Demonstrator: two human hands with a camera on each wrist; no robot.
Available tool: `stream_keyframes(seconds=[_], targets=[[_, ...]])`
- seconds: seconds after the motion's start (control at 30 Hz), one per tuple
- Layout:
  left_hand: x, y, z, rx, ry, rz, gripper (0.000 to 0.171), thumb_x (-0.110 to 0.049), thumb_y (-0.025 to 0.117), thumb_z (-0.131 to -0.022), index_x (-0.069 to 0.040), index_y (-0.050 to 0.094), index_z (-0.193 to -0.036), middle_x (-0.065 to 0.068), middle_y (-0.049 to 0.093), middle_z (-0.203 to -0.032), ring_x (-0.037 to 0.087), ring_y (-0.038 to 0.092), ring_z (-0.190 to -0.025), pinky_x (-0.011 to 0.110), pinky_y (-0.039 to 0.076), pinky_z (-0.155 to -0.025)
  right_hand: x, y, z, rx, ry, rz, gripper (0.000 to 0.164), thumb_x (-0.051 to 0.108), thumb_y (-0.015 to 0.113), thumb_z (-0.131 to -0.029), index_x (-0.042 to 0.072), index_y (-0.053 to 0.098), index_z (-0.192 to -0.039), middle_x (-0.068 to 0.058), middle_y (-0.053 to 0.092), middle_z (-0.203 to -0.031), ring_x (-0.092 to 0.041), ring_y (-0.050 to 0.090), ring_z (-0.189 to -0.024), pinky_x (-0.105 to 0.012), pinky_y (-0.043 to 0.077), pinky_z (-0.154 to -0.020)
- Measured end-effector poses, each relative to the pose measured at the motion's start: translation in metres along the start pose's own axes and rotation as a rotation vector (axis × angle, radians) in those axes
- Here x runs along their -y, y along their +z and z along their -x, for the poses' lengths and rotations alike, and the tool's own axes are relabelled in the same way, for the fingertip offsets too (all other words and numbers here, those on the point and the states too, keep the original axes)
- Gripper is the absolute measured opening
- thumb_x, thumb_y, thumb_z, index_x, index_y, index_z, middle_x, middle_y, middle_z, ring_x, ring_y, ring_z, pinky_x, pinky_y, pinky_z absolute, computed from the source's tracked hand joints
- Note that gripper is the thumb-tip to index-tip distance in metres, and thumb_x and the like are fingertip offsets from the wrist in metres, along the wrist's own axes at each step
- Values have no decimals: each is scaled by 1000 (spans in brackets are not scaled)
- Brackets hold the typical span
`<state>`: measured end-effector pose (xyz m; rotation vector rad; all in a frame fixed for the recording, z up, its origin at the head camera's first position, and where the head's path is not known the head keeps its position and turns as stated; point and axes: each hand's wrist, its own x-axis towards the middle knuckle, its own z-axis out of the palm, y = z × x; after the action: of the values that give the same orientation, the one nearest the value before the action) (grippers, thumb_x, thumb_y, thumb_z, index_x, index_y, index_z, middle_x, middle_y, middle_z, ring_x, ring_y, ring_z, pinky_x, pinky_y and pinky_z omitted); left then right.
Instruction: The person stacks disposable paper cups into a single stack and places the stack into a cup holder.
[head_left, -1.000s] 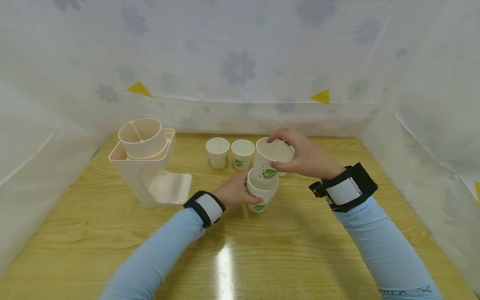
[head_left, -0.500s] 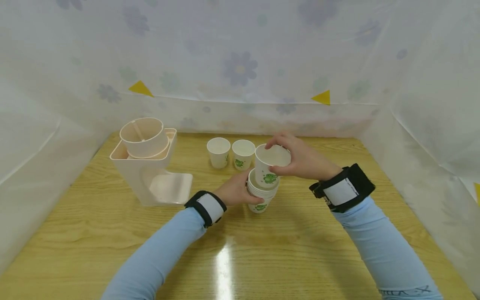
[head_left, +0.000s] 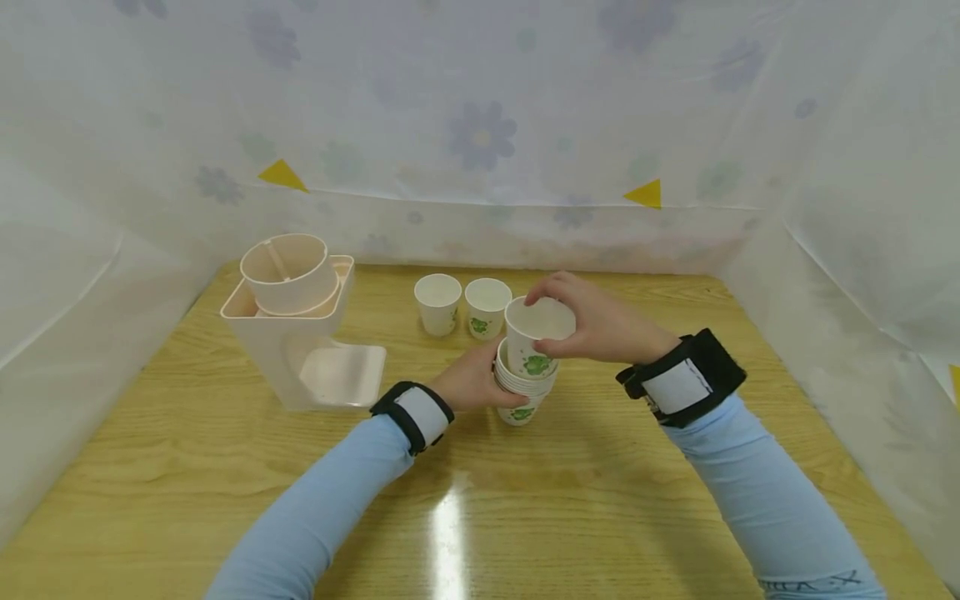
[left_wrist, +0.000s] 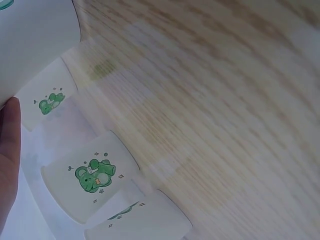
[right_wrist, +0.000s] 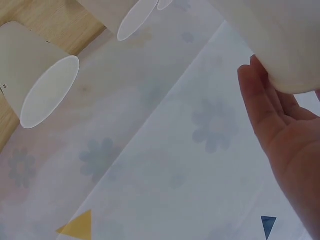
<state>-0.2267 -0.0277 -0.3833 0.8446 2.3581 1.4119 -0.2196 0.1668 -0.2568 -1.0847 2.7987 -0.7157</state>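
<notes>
- Flower-printed white sheeting (head_left: 480, 125) walls in a light wooden counter (head_left: 600, 500) on three sides, with small yellow triangles (head_left: 643, 193) stuck along the back.
- Near the counter's middle stands a stack of paper cups (head_left: 522, 392), white with a green print, upright on its base.
- The left hand (head_left: 472, 382) grips this stack from its left side, fingers curled round the cup walls; in the left wrist view a fingertip (left_wrist: 9, 150) lies against the white paper beside the green prints.
- The right hand (head_left: 600, 321) pinches the top paper cup (head_left: 534, 337) at its rim, thumb on the near side and fingers over the far edge.
- That top cup sits upright with its lower part inside the mouth of the stack and most of its wall above the stacked rims.
- The right wrist view shows the palm and fingers (right_wrist: 260, 105) pressed to the cup's white wall (right_wrist: 280, 40).
- Two single paper cups, one to the left (head_left: 437, 303) and one to the right (head_left: 487, 307), stand upright just beside each other behind the stack, near but apart from it.
- A cream plastic cup dispenser (head_left: 296, 325) stands well apart on the left of the counter, with a round holder on top and a flat tray at its foot.
- Both arms wear light blue sleeves (head_left: 757, 492) and black-and-white wrist straps (head_left: 678, 382).
</notes>
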Motion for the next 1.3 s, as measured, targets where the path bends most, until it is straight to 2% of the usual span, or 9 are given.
stream_keyframes(seconds=[0.27,0.6,0.77,1.13,1.3], targets=[[0,-1,0,3,8,-15,77,-14,81,-72,-18,38,-136,3,56,-127,18,55,-116,35,43,-100,2,5,1,18,9,-3,44,25,73,-78,12,55,-115,-6,52,-119,-23,51,-102,-40,45,-86],[0,-1,0,9,-21,-17,75,-16,80,-73,-17,39,-136,2,57,-127,17,55,-115,35,43,-100,1,11,-1,21,-7,-9,46,27,74,-78,12,55,-117,-6,52,-120,-24,51,-103,-42,46,-87],[0,-1,1,6,-24,-6,75,-15,80,-72,-15,39,-135,4,57,-126,18,56,-114,35,44,-98,0,14,-3,26,12,-40,50,26,74,-78,12,53,-121,-7,48,-124,-25,50,-105,-44,47,-86],[-3,0,3,13,-28,37,71,-12,79,-73,-12,41,-133,5,57,-125,20,56,-113,36,45,-98,-2,18,-2,46,20,-46,48,26,74,-78,10,54,-119,-9,47,-123,-27,51,-105,-46,48,-85],[-4,0,3,7,-51,27,71,-16,80,-73,-12,42,-132,5,58,-125,19,56,-113,35,45,-97,-4,21,-1,55,20,-48,48,26,74,-78,9,54,-118,-10,47,-123,-29,50,-106,-49,48,-86]])
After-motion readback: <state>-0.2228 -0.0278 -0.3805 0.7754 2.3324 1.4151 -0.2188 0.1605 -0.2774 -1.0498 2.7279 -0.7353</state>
